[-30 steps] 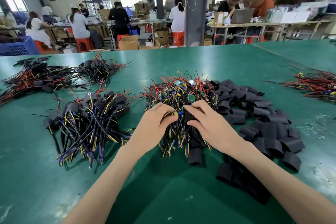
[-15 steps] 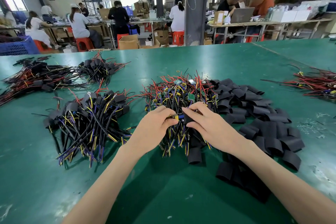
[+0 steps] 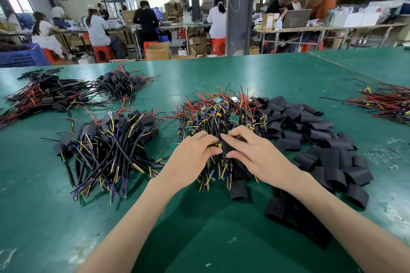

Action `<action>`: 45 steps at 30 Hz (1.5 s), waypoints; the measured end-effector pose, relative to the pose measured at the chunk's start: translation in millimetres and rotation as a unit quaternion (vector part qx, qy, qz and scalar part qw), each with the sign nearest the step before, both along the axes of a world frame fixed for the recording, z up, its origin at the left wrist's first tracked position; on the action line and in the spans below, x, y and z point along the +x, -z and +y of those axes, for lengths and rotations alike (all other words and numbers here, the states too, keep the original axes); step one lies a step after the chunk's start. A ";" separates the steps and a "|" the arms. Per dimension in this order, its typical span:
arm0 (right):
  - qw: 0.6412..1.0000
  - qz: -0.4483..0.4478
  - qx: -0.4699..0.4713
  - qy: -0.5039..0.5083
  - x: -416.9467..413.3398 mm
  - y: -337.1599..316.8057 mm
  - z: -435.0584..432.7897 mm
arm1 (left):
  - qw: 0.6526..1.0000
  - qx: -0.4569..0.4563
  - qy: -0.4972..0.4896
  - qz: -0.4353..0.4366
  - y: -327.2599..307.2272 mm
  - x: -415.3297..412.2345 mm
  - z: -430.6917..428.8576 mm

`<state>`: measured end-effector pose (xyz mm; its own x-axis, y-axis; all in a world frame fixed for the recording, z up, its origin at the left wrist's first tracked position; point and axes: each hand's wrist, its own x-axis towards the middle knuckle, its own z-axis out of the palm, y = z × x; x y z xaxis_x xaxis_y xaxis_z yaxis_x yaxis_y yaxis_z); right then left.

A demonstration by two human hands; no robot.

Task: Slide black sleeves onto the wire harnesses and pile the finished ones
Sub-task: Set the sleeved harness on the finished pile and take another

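Both forearms reached in from the near edge over a green table (image 3: 55,228). A lone sleeve (image 3: 238,189) lay just ahead of the wrists, at the near tip of the heap. Left hand (image 3: 192,158) had fingers curled, tips pinching the yellow-tagged end of a harness (image 3: 217,144). Right hand (image 3: 258,155) met it fingertip to fingertip, thumb and fingers pinching a black sleeve (image 3: 226,146) at that same end; how far the sleeve sat over the wires could not be told. Both hands worked over the near part of the bare harness heap (image 3: 221,115), a tangle of red, black, yellow and blue leads with small green boards on top. Loose sleeves (image 3: 321,153) spread right of the heap, touching it, and trailed nearer along the right forearm. Left of the heap, just apart, was the finished pile (image 3: 111,146): sleeved harnesses, cut ends fanned toward the near edge. Farther left lay a second sleeved bunch (image 3: 119,82) and a long spread of red and black wires (image 3: 42,95). More red wires (image 3: 388,102) lay at the right edge, well apart. A small ring (image 3: 218,86) lay on the table beyond the heap. Past the far edge stood a cardboard box (image 3: 157,51), red stools (image 3: 218,45), a blue crate (image 3: 22,56) and a dark pillar (image 3: 240,6); people sat at benches, one bench holding a laptop (image 3: 296,18).
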<state>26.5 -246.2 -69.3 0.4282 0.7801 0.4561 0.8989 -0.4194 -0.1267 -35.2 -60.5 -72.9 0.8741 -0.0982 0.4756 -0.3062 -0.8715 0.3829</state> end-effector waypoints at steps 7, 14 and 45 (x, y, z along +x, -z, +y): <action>1.000 -0.019 0.016 0.011 1.7 -0.6 0.5 | 0.992 -0.123 -0.007 0.028 1.0 1.5 1.5; 0.999 -0.019 0.038 -0.003 3.2 -1.3 -0.9 | 0.991 -0.132 -0.010 0.014 -1.3 2.9 4.4; 0.942 0.197 0.270 -0.021 8.7 2.3 4.3 | 0.965 -0.259 -0.008 0.041 -11.7 -5.6 -3.1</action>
<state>35.2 -241.9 -71.6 0.6218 0.4992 0.6035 0.7514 -0.1631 -0.6393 -40.8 -63.6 -61.1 0.9102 0.1479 0.3869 -0.2450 -0.5609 0.7908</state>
